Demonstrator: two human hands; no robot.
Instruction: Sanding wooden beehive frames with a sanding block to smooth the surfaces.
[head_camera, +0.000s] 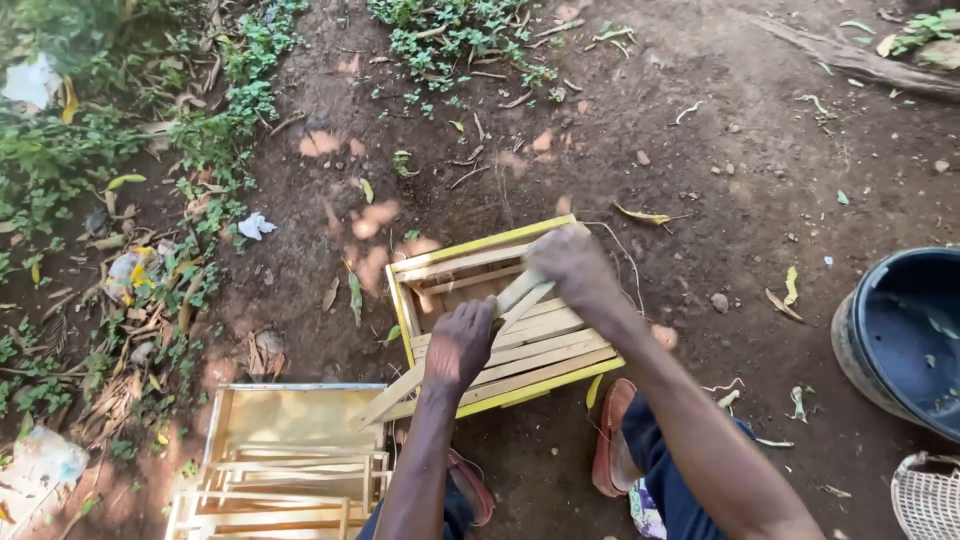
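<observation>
Gripping a loose wooden frame bar (455, 345) that runs slantwise over a yellow-edged wooden box (478, 243), both hands work above the bare earth (700, 180). The left hand (459, 345) is curled around the bar's middle, near the box's front edge; the right hand (572, 265) is closed over its upper end, near the back right corner. More frame bars lie side by side inside the box, toward its front.

As a judgement, the bar could slip or twist if either grip loosens, since it lies at a slant with its lower end jutting past the front left corner; it might knock the seated bars askew or drop onto the dirt.

A second wooden box (290, 410) stands at the lower left, cut off by the picture's edge, with further frames in it. A dark plastic tub (900, 340) and a woven basket (925, 495) are only partly in view at the right. Fingertips are hidden under both hands, and how the bar's ends are shaped is hard to make out.
</observation>
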